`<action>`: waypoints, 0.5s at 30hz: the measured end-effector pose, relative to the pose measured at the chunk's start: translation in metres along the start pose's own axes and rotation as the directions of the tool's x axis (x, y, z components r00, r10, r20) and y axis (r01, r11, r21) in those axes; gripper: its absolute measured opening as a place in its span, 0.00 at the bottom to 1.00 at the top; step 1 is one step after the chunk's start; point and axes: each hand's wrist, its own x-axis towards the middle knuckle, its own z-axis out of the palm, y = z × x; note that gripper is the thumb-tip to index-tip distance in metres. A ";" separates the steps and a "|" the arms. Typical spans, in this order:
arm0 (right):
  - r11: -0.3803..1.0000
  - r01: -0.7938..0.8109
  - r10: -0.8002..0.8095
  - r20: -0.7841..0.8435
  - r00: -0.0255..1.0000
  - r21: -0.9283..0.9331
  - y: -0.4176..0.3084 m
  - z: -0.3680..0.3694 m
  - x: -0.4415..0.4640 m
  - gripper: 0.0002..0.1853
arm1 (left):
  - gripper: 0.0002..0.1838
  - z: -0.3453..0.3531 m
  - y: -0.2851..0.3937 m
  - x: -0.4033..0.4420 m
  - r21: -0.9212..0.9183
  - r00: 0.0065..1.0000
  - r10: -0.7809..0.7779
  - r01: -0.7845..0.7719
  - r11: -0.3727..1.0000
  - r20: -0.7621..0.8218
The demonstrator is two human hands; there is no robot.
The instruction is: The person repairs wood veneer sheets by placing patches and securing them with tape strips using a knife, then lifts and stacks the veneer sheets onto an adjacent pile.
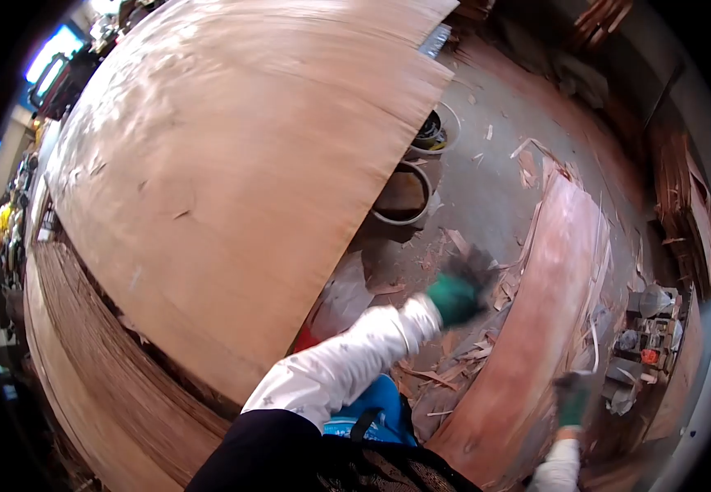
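Observation:
My left hand [460, 293], in a green glove with dark fingers, reaches out over the floor between the large pale veneer sheet [232, 164] and a long reddish veneer strip [536, 303]. Motion smears its fingers, so their grip is unclear. At lower right, beside the right edge of the reddish strip, is my right hand [572, 399], gloved alike. A thin whitish sliver [595, 344] ends close to its blurred fingertips; whether the hand holds it I cannot tell. The reddish strip has ragged, splintered edges.
A thick veneer stack [101, 353] lies at left. Two round buckets [404, 197] [437, 131] stand under the pale sheet's edge. Wood scraps [462, 365] litter the floor. At right are stacked veneer pieces [685, 213] and a crate of small items [646, 348].

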 end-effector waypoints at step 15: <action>0.545 0.321 -0.587 0.079 0.806 0.774 -0.367 0.126 -0.230 0.02 | 0.14 0.062 0.050 -0.588 -0.764 0.935 -0.345 0.164 0.625 -0.081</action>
